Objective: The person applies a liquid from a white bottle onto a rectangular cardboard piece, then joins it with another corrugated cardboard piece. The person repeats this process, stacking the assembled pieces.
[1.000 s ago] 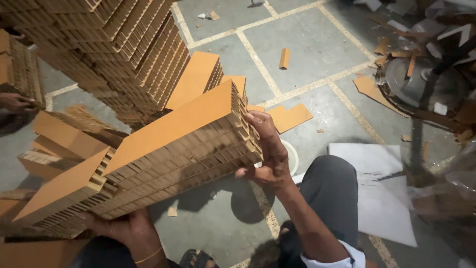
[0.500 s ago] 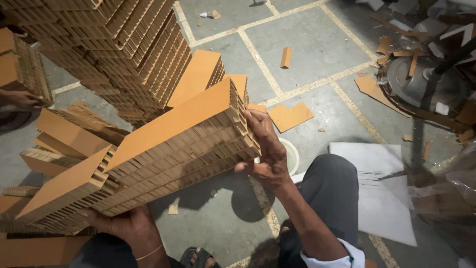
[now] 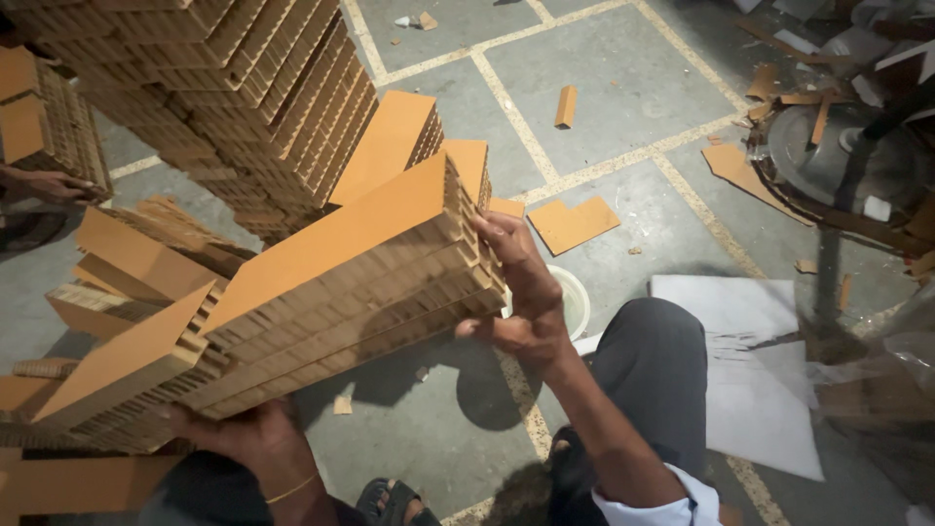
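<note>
Evidently the step in hand is carrying: a thick stack of orange-brown notched corrugated cardboard strips (image 3: 331, 302) is held tilted above the grey tiled floor (image 3: 623, 88), the right hand (image 3: 521, 292) clamped on its upper right end with fingers spread over the edge, and the left hand (image 3: 243, 438) cupped under its lower left end. Close behind rises a tall pile of like cardboard pieces (image 3: 224, 88), with smaller heaps at the floor's left edge. Any next move, I judge, calls for firm end pressure so the strips do not slide apart.
</note>
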